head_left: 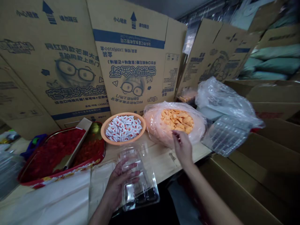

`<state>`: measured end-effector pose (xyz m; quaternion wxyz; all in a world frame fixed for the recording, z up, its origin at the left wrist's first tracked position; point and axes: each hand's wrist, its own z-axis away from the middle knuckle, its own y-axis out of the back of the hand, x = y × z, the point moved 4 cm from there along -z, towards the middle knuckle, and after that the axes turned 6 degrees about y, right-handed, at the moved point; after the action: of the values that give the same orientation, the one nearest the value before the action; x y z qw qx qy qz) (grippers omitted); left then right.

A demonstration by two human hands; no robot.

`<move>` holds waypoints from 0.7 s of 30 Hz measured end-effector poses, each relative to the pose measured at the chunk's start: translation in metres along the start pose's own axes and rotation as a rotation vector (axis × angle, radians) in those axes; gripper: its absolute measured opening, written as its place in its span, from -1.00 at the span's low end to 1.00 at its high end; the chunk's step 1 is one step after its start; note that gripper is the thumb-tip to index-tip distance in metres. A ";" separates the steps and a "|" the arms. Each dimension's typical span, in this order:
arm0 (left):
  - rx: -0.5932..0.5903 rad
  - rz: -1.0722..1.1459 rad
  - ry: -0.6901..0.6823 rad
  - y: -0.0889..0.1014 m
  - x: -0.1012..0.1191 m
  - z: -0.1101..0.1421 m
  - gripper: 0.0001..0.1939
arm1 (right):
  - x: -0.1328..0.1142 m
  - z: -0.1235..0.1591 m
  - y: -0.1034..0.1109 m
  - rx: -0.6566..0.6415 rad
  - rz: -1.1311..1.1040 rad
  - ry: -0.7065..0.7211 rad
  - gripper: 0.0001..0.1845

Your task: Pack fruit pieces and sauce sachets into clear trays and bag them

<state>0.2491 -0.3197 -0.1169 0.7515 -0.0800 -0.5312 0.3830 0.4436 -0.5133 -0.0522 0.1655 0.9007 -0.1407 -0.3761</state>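
My left hand [114,187] grips a clear plastic tray [146,181] with moulded compartments, tilted above the front edge of the table. My right hand [184,148] is at the near side of a clear plastic bag [152,122] full of orange chunks [179,120]. Its fingertips are pinched together; whether anything is between them is hidden. Left of the bag, an orange woven basket [140,136] holds many small white-and-red sachets [124,128]. Further left, a red tin [96,161] carries red pieces [56,150] and orange-red pieces, parted by a cardboard strip [78,140].
Printed cardboard boxes [131,62] stand along the back of the table [164,162]. Stacked clear trays [226,134] under a plastic bag [225,97] lie at the right. Open cartons [262,156] sit beyond the table's right edge. White sheets [53,200] lie at front left.
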 end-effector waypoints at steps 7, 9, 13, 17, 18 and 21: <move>-0.019 0.004 0.045 0.002 0.004 -0.009 -0.34 | 0.071 -0.068 0.025 -0.616 0.806 0.138 -0.78; -0.034 0.018 0.045 0.001 0.002 -0.010 -0.34 | 0.078 -0.072 0.021 -0.624 0.831 0.186 -0.78; -0.083 0.044 0.054 -0.001 0.003 -0.011 -0.36 | 0.074 -0.078 0.019 -0.394 0.749 0.198 -0.78; -0.157 0.043 0.061 -0.004 0.007 -0.013 -0.35 | 0.023 -0.076 0.011 -0.234 0.304 0.142 -0.73; -0.169 0.039 0.067 -0.005 0.007 -0.013 -0.34 | 0.001 -0.072 0.001 -0.323 0.123 0.156 -0.73; -0.193 0.021 0.097 -0.010 0.006 -0.012 -0.30 | -0.065 -0.049 -0.042 -0.836 -0.211 0.302 -0.78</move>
<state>0.2651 -0.3192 -0.1126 0.7611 -0.1760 -0.5276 0.3336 0.4399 -0.4408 0.0041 0.4944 0.8107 0.1417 -0.2799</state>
